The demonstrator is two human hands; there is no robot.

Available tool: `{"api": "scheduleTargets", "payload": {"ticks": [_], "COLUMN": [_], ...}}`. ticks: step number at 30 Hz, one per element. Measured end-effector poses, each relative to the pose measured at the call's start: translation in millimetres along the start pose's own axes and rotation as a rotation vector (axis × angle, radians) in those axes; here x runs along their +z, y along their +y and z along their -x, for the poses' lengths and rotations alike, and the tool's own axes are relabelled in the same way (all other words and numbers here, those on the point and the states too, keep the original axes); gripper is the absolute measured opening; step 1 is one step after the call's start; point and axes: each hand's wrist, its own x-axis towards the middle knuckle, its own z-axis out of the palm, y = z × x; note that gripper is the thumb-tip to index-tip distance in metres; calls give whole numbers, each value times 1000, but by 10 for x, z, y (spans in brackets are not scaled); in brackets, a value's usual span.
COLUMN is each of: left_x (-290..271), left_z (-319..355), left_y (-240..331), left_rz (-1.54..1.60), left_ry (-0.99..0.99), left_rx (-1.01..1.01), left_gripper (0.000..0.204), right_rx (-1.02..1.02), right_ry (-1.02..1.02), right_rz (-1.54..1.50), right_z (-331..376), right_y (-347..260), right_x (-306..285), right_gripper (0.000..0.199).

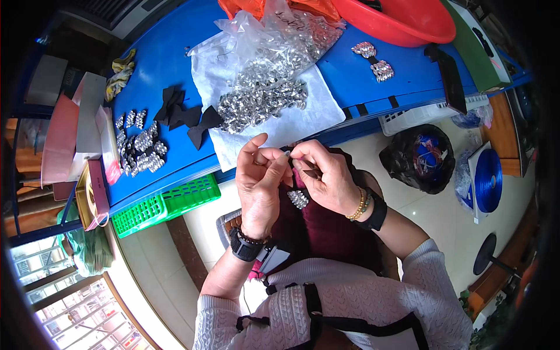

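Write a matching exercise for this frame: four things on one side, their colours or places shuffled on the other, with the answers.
Things:
1. Basin
2. Basket
3. Loose stones
4. Spool

Colours or places:
A. Heaped on a white sheet
B. Blue, at the picture's right
C. Red, at the picture's top
D. Green, below the table edge

Pairs: 1-C, 2-D, 3-A, 4-B
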Motion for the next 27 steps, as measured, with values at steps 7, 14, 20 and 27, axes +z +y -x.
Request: {"api": "scheduleTargets", "payload": {"ticks": [7, 14, 20, 27], "left_x": [-3, -6, -61, -122], "left_z": [15, 59, 7, -448], "left_y": [-65, -135, -44, 209], "left_rz": [-193, -477, -653, -1077], "left_ry": [-72, -168, -201, -127], "left_rx": [172, 340, 229, 575], "left_gripper": [46, 57, 41, 16], "right_rx": [71, 21, -62, 83], "right_ry": [21, -167, 31, -34], "right_rz": [-81, 107, -59, -261], "right_z": [-6, -39, -37, -17], "right_y": [20, 60, 37, -81], "right_x": [2, -140, -94, -126], "right_gripper": [15, 9, 5, 7]}}
